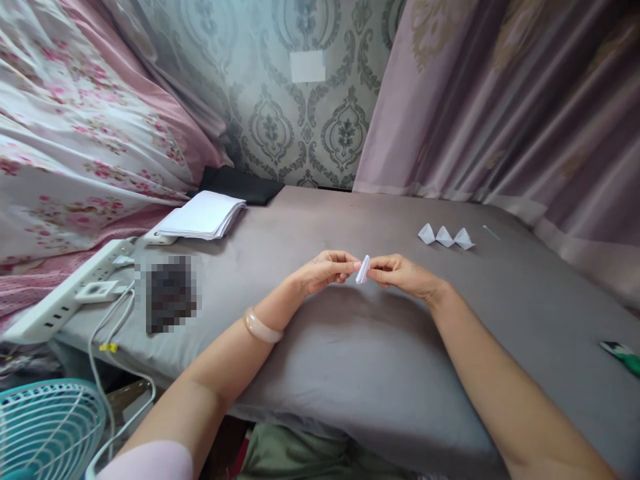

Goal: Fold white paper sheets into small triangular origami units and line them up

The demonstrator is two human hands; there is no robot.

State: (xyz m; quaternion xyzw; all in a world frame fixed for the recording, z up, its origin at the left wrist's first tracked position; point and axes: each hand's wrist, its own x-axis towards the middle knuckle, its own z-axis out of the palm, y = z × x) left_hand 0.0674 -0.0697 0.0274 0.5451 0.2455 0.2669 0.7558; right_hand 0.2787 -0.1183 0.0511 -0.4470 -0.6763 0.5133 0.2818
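A small piece of folded white paper (363, 270) is held up above the grey-covered surface, between my two hands. My left hand (331, 270) pinches its left side with thumb and fingers. From the other side, my right hand (397, 273) pinches it too, with the fingertips partly behind the paper. Three folded white paper pieces (445, 237) with pointed tops stand in a row farther back on the right. On my left forearm is a pale bangle (263, 327).
A stack of white paper (205, 215) lies back left, before a black flat item (243, 185). A power strip (67, 293) with cables runs along the left edge, above a teal fan (47, 430). A thin stick (491, 232) and a green-and-dark object (623, 357) lie right.
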